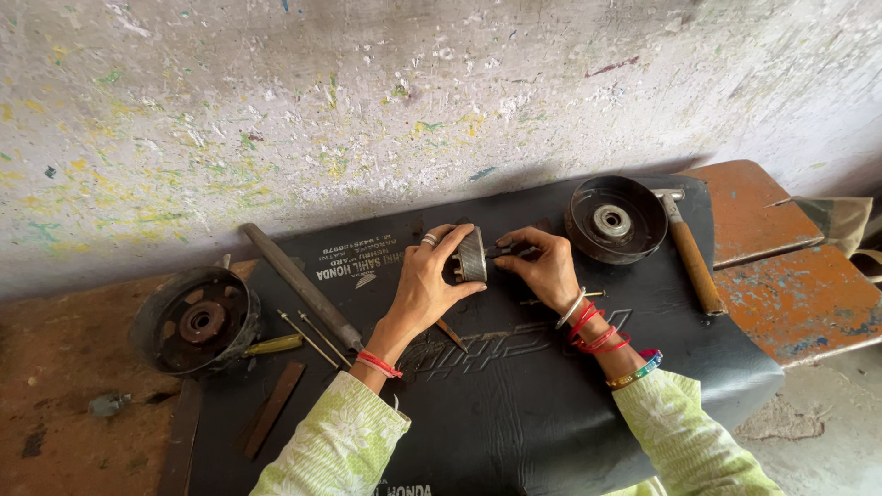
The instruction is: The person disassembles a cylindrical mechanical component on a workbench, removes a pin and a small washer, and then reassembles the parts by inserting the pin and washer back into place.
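Observation:
My left hand (pixel 424 280) grips a small round metal part with a ribbed rim (pixel 472 255), held on edge above a black mat (pixel 514 404). Beside it, my right hand (pixel 544 266) has its fingertips pinched on a thin dark piece at the part's right face; what that piece is I cannot make out. Both wrists wear red threads and bangles, and the sleeves are pale green with a floral print. The two hands almost meet over the middle of the mat.
A dark pulley-like disc (pixel 615 219) lies at the mat's far right, a wooden-handled hammer (pixel 691 261) beside it. At left sit a rusty drum (pixel 196 321), a long metal bar (pixel 301 286), thin rods (pixel 317 337) and a flat strip (pixel 269 408). A paint-flecked wall rises behind.

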